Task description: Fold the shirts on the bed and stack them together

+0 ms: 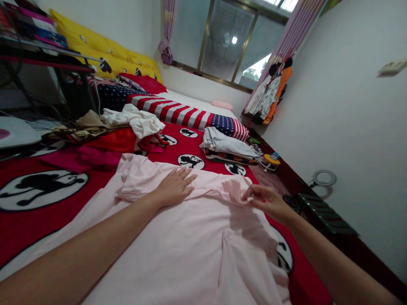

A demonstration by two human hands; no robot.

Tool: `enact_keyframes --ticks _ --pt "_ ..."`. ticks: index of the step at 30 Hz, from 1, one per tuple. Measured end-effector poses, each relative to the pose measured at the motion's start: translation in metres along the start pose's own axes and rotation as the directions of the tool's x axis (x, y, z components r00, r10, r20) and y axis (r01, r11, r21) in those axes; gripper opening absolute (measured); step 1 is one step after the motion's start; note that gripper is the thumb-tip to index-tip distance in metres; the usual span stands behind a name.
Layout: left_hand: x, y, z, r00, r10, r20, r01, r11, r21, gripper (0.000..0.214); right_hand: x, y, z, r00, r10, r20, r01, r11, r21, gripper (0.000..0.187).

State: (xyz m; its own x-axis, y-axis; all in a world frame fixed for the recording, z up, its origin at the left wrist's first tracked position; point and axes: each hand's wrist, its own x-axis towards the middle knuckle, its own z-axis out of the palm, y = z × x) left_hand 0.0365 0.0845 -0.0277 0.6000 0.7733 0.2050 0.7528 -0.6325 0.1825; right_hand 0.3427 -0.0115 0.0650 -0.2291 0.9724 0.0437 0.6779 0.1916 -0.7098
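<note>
A pale pink garment [178, 241] lies spread over a red blanket with monkey prints [104, 203]. Its far part is folded back over itself in a band. My left hand [174, 186] rests flat on that band, fingers stretched out. At the band's right end, my right hand [267, 201] pinches the fabric between thumb and fingers, bunching it a little. The garment's near end runs out of the bottom of the view, and wrinkles show along its right side.
Loose clothes [127, 127] are heaped at the far left, beside a dark desk [47, 63]. A folded clothes stack [229, 146] sits beyond the garment. Farther back are a flag-patterned bedspread [178, 110], yellow pillows [104, 46] and hanging clothes [270, 93]. A ring light [324, 178] stands by the right wall.
</note>
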Motion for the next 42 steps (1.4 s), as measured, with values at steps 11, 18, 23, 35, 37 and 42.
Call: enact_keyframes --ticks 11,18,23,35,37,42 --pt "-0.002 -0.024 -0.022 0.946 -0.211 -0.246 0.142 0.953 -0.268 0.039 0.014 0.060 -0.011 0.874 0.280 -0.397 -0.264 0.960 0.096 0.051" --pt "-0.011 -0.085 -0.080 0.849 -0.523 0.080 0.507 0.847 0.159 0.053 0.049 0.076 0.000 0.840 0.395 -0.372 -0.420 0.908 0.016 0.092" --pt "-0.007 -0.088 -0.087 0.892 -0.440 0.106 0.417 0.890 0.184 0.024 0.062 0.080 0.002 0.899 0.244 -0.363 -0.297 0.950 -0.098 0.029" --pt "0.051 -0.093 -0.082 0.901 -0.262 -0.346 0.339 0.922 0.186 0.032 0.129 0.085 -0.023 0.675 0.085 -0.733 -0.235 0.966 -0.104 0.041" --pt "0.040 -0.090 -0.077 0.897 -0.196 -0.397 0.262 0.957 0.120 0.040 0.116 0.084 -0.011 0.687 0.030 -0.726 -0.199 0.969 -0.148 0.052" --pt "-0.025 -0.075 -0.074 0.958 0.049 -0.283 -0.056 0.998 -0.016 0.023 0.042 0.052 0.024 0.845 -0.117 -0.522 -0.006 0.974 -0.227 0.039"
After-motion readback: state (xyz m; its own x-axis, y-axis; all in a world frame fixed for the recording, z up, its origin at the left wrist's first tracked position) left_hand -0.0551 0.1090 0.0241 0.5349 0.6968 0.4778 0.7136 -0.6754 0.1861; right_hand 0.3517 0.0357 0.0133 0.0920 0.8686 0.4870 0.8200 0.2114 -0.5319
